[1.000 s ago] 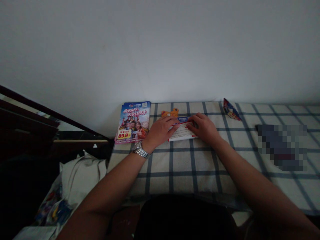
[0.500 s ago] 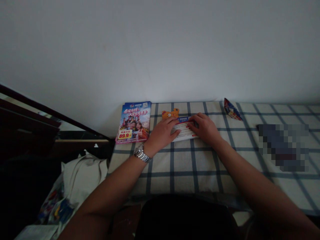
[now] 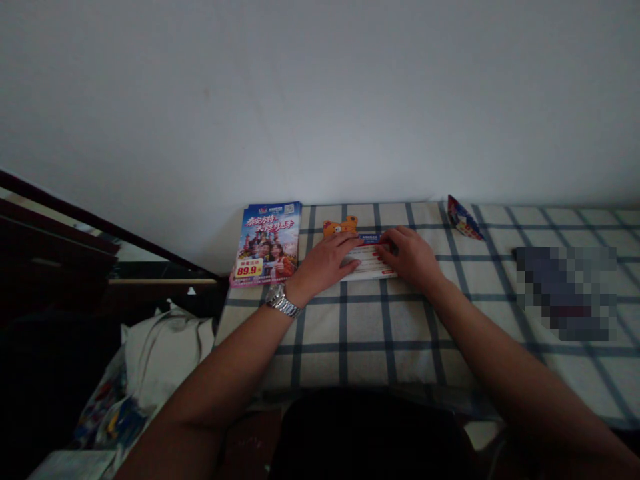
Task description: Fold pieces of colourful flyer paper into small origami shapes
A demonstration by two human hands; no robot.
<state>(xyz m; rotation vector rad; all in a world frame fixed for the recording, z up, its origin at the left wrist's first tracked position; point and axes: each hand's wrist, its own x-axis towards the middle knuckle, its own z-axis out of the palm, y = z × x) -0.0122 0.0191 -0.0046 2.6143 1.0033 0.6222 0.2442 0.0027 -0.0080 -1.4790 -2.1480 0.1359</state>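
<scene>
- Head view: from where I stand, a small leaflet (image 3: 369,260) lies on the checked cloth (image 3: 363,327), between the person's two hands, a white printed panel showing below a blue band.
- The left hand (image 3: 327,261) rests over its left end, fingers close together and reaching to the far edge, thumb spread away from them on the white panel.
- The right hand (image 3: 413,259) is at the other end, fingers bent, thumb tucked near them; I can't tell whether they pinch the paper.
- A metal watch (image 3: 283,301) circles the left wrist.
- Just beyond the left hand peeks an orange bear figure (image 3: 345,225).
- To the left sits a stack of leaflets (image 3: 270,240), its top one marked 89.9.
- Well to the right, near the wall (image 3: 320,100), a folded paper piece (image 3: 465,220) stands tilted.
</scene>
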